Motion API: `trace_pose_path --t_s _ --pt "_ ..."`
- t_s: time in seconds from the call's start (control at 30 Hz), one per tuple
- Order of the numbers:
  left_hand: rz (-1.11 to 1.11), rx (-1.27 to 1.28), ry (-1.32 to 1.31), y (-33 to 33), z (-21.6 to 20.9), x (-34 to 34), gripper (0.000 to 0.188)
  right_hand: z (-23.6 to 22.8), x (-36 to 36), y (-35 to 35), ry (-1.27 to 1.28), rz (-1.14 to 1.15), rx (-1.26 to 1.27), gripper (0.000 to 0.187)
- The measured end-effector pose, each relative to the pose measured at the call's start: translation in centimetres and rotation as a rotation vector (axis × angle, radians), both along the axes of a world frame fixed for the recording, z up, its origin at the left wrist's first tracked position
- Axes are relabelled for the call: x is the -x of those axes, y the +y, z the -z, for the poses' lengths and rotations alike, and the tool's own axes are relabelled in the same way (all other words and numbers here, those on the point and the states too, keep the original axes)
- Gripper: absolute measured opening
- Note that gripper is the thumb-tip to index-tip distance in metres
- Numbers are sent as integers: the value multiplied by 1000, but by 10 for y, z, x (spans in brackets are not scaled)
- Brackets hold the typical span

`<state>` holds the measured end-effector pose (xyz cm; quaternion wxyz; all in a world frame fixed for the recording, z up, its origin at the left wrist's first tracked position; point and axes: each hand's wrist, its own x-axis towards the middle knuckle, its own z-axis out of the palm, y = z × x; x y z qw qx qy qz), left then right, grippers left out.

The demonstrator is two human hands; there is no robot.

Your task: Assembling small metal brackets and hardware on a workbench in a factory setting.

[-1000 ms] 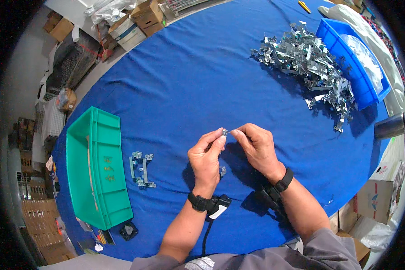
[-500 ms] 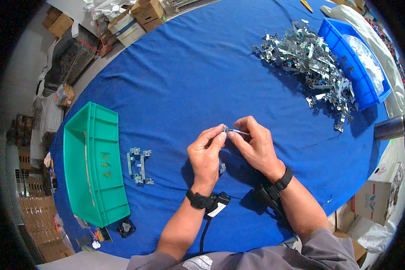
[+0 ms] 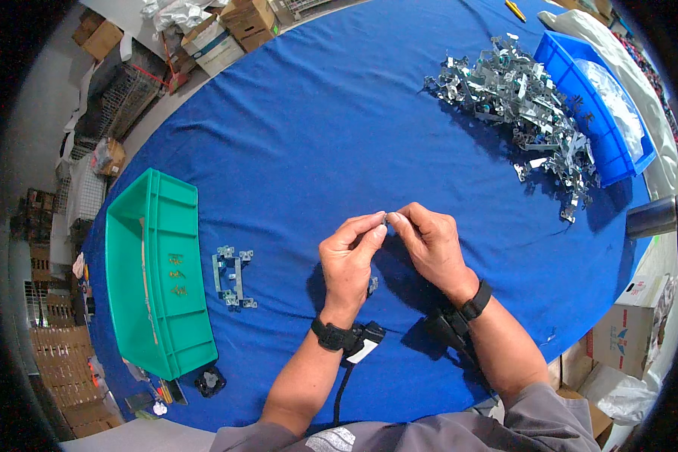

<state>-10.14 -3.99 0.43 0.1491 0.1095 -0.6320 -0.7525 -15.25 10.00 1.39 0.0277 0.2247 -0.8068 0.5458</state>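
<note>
My left hand (image 3: pixel 348 264) is closed in a pinch on a small metal bracket (image 3: pixel 373 285), one end of which sticks out below the palm; most of it is covered by the fingers. Fingertip to fingertip with it, my right hand (image 3: pixel 434 247) is closed too. A tiny grey metal bit shows where the fingertips meet, and I cannot make out what the right fingers hold. On the cloth to the left lie several silver metal brackets (image 3: pixel 238 279), set out in a rough rectangle.
A green plastic bin (image 3: pixel 184 324) stands at the left, with a small black object (image 3: pixel 210 382) near its lower corner. At the far right, a heap of metal brackets (image 3: pixel 516 98) lies against a blue bin (image 3: pixel 591 90). Blue cloth (image 3: pixel 316 120) covers the table.
My right hand has turned slightly and its fingertips have closed in on the left ones. The thin metal piece that showed between its fingers is now hidden.
</note>
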Motion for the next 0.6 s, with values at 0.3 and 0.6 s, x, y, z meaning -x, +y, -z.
trace_pose_path --t_s 0.3,0.6 --pt "-66 -50 -26 0 1 1 20 -1 -3 -8 -39 32 157 14" --pt "-25 -52 -24 2 0 0 20 1 0 -2 -31 13 19 15"
